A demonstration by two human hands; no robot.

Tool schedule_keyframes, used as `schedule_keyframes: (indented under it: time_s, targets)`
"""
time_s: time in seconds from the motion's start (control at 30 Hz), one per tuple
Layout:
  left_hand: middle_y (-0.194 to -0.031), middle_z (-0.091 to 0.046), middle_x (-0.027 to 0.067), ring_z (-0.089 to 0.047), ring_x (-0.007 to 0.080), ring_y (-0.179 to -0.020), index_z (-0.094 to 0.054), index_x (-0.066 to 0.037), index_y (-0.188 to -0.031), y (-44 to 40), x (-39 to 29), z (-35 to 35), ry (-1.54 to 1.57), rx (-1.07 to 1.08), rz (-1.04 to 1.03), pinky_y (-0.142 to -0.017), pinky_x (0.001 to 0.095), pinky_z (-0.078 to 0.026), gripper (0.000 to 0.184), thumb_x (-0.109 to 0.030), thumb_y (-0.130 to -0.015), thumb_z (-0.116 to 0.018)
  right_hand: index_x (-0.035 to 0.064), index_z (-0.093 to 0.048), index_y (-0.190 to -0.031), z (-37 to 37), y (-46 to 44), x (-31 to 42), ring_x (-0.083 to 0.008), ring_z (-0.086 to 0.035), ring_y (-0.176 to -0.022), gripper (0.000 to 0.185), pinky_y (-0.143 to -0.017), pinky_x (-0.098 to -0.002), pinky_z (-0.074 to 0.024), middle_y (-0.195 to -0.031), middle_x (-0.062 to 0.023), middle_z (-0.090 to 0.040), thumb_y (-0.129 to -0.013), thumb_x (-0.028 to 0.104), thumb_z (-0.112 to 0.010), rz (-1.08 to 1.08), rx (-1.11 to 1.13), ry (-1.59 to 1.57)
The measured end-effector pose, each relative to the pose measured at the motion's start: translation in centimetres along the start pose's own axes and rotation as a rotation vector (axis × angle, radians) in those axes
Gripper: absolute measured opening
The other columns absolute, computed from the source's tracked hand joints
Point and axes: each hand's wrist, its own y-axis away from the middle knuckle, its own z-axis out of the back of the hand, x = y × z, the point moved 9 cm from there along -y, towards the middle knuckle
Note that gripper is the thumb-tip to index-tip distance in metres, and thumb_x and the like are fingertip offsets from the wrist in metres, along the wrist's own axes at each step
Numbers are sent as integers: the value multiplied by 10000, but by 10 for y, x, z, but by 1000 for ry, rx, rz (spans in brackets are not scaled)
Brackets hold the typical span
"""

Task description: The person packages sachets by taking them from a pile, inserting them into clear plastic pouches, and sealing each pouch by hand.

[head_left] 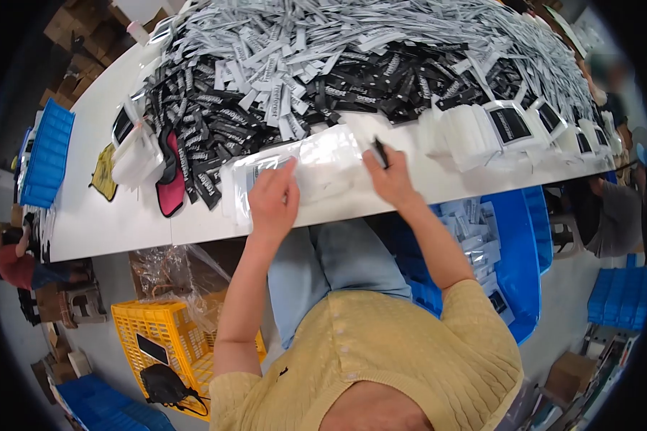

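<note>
Clear plastic bags (332, 149) lie flat on the white table in front of me, one with a grey printed label near its left end. My left hand (273, 194) is closed at the label end, fingers curled against the plastic. To its right, my right hand (389, 176) pinches a slim black item (380, 151) above the table; it is too small and blurred to name surely. Beyond both hands lies a heap of black printed stick packets (223, 122), with white and silver stick packets (280, 43) piled behind.
Stacked white pouches with black labels (474, 136) stand at right; more pouches (138, 158) sit left, near a pink-and-black cloth piece (171, 183). Below the table edge are a blue bin of packs (521, 251) and a yellow crate (147, 316). Other people sit at both sides.
</note>
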Motion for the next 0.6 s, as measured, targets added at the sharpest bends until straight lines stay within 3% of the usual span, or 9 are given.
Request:
schedule_keyframes:
  time_s: [0.07,0.17,0.27,0.3,0.4,0.43,0.5,0.57,0.6]
  targets:
    - [-703,-492,90,-521,243,-668,-644,-11,-1008,2,-39,-6,-18,13,-324,-591,344,-441,325,65,-694,-618,-26,-601,-794,-26,12,0,-69,-414,-585,269,-504,-289,-375,-575,-23,-506,-852,236,-620,-165,147,-192]
    - [-819,-552,121,-536,302,-777,-629,8,-1027,10,-73,-13,-97,178,-573,-673,368,-463,394,22,-638,-689,-41,-595,-755,-43,14,22,-116,-505,-459,310,-447,-264,-409,-570,-52,-555,-825,258,-639,-371,322,-331]
    - [-897,-573,138,-545,306,-837,-631,13,-1010,8,-60,-14,-36,204,-382,-695,359,-470,379,-11,-642,-715,-39,-608,-784,-41,13,21,-138,-529,-458,297,-456,-279,-428,-575,-86,-572,-810,255,-647,-284,274,-255]
    - [-893,-603,109,-583,242,-818,-634,10,-986,8,-50,-7,25,106,-204,-685,343,-480,297,-59,-709,-719,-34,-612,-797,-39,12,23,-141,-536,-470,292,-465,-287,-433,-578,-95,-576,-805,255,-651,-248,249,-208]
    - [-916,-636,85,-606,166,-756,-621,22,-986,26,1,-29,651,299,449,-692,335,-500,223,-99,-806,-674,-6,-626,-904,-57,27,80,-297,-620,-643,259,-576,-343,-474,-755,-160,-628,-708,154,-684,372,372,137]
    - [-884,-646,40,-589,93,-720,-619,27,-993,24,1,-23,538,322,384,-662,277,-491,176,-96,-868,-606,18,-629,-923,-62,29,80,-315,-615,-678,262,-598,-357,-478,-774,-151,-632,-712,164,-679,355,412,118]
    - [-874,-645,34,-569,75,-730,-626,26,-983,28,7,-23,899,197,590,-645,237,-460,151,-64,-872,-579,65,-637,-961,-67,29,81,-349,-606,-749,271,-643,-385,-487,-813,-133,-640,-720,185,-670,334,485,80]
    - [-840,-644,27,-554,60,-759,-629,34,-964,25,0,-20,1163,118,701,-646,206,-430,136,-28,-870,-553,68,-631,-926,-53,25,88,-340,-609,-738,245,-630,-392,-482,-785,-123,-630,-717,189,-675,396,334,-66]
    - [-816,-632,12,-516,42,-710,-629,27,-946,21,-2,-16,1012,124,632,-618,190,-404,127,-8,-862,-540,69,-628,-909,-47,24,90,-336,-610,-733,233,-624,-396,-480,-770,-118,-625,-716,190,-677,426,260,-139]
